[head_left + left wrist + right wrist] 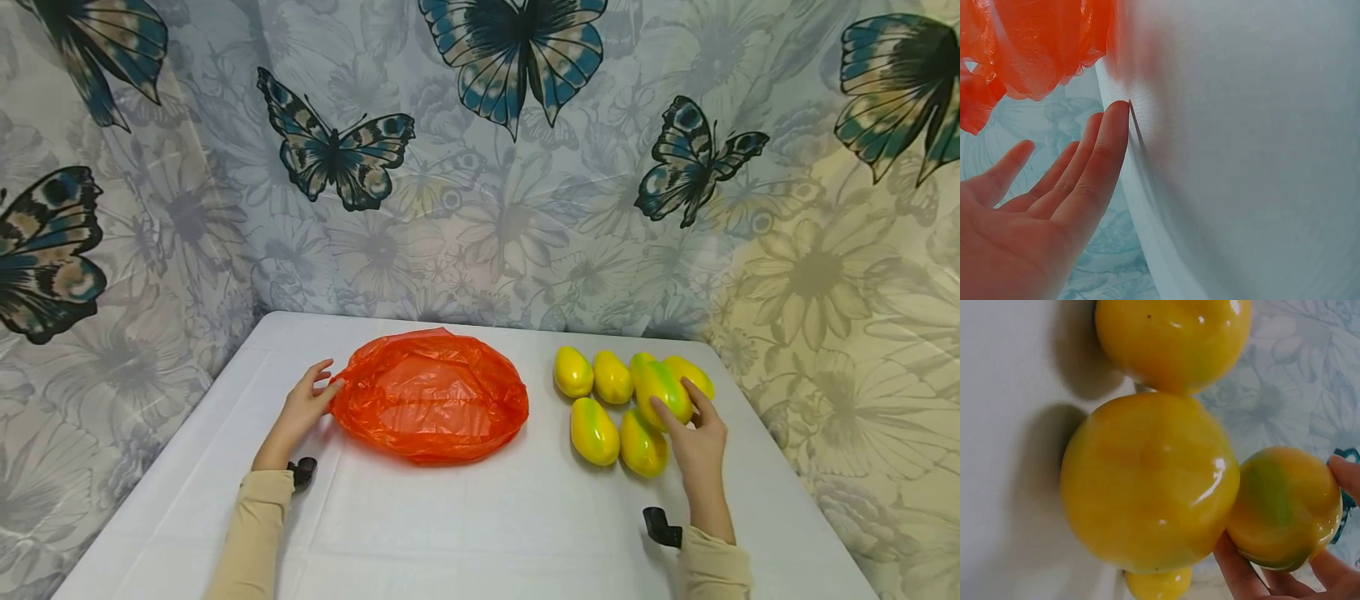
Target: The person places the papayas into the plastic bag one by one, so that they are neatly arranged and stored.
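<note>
An orange-red plastic bag (442,400) lies spread on the white table, its mouth opened toward me. My left hand (307,404) is beside the bag's left edge. In the left wrist view its fingers (1097,162) are extended and slightly apart, with a gap between them and the bag. On the right, my right hand (701,433) grips a glossy yellow-green mango (662,392) between thumb and fingers. The right wrist view shows this held mango (1285,509) above the others, partly behind a nearer mango (1150,481).
Several more yellow mangoes lie grouped around the held one, including a front-left mango (595,432) and a back-left mango (573,372). White cloth covers the table (420,533). Behind it hangs a butterfly-patterned curtain (510,208).
</note>
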Motion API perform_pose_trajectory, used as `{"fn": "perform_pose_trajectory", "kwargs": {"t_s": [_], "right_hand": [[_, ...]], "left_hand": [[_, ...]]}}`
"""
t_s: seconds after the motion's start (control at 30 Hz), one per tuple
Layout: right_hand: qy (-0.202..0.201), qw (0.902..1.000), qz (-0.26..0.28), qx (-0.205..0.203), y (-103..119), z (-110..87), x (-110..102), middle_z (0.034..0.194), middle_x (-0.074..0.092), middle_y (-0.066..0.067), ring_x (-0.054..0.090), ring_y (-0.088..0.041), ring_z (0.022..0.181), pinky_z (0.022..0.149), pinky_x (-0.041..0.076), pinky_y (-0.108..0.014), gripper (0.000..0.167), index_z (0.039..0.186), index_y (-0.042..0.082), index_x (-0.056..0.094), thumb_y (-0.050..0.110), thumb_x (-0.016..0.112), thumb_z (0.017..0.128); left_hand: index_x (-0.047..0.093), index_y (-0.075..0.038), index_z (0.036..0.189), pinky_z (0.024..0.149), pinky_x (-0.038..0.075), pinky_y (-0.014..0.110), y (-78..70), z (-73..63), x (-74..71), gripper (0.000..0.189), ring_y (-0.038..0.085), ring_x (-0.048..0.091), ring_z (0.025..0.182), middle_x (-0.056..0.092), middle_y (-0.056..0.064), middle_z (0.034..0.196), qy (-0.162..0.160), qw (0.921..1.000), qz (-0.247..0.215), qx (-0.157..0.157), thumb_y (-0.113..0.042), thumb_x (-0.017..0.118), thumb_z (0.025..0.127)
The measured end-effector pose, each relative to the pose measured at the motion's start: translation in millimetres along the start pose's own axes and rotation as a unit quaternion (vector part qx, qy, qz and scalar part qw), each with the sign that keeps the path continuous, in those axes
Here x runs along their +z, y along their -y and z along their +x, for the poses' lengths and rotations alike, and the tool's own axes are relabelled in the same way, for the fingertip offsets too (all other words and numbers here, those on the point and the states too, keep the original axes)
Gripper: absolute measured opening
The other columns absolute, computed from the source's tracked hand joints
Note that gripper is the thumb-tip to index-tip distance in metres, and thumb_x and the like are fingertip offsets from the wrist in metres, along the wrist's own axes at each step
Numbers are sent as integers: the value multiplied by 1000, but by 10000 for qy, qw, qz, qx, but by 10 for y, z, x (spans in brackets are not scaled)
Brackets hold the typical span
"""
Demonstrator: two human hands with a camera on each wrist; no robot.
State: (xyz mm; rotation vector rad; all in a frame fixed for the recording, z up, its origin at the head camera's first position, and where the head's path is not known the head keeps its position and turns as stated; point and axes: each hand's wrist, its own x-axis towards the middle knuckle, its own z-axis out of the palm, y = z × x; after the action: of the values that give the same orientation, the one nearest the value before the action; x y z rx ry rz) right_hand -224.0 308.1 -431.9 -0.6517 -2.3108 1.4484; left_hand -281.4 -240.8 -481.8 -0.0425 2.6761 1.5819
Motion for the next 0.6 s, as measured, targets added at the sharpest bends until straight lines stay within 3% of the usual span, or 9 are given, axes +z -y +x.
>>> {"fn": "perform_pose_trajectory", "kwargs": {"t_s": [0.3,0.6], "right_hand": [[149,9997,58,-184,80,-23,74,154,40,-5,42,-13,115,76,36,-3,70,150,25,39,44,68,89],[336,9988,204,-308,177,-50,182,155,40,-3,42,-12,115,90,38,-20,68,149,24,41,41,69,89]], "left_hand": [[19,-8,155,94,55,45,7,-3,-1,71,47,44,133,28,29,154,-8,10000,17,21,-42,49,101],[20,-8,155,93,56,45,12,-2,-8,72,47,44,132,28,29,153,-11,10000,-26,50,-44,49,100]]}}
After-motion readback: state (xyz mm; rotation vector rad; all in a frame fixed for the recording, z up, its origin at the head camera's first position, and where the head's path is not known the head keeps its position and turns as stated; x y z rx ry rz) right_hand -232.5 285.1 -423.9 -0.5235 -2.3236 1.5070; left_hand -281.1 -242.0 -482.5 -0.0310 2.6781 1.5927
